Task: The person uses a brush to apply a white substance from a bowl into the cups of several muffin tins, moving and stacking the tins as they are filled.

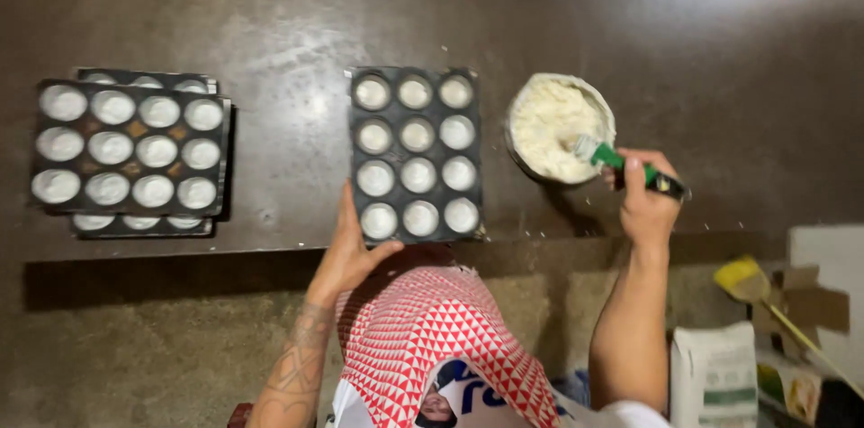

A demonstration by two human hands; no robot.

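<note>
A dark muffin tray (416, 155) with pale greased cups lies on the brown table in front of me. My left hand (349, 252) grips its near left edge, thumb on the rim. My right hand (646, 198) holds a green-handled brush (621, 163) whose bristles dip into a round bowl (558, 128) of white, lumpy fat just right of the tray.
A stack of similar muffin trays (130, 149) sits at the table's left. The table's front edge (180, 252) runs across the view. On the floor at right are a white sack (715, 374), a yellow broom (747, 279) and cardboard (810, 302).
</note>
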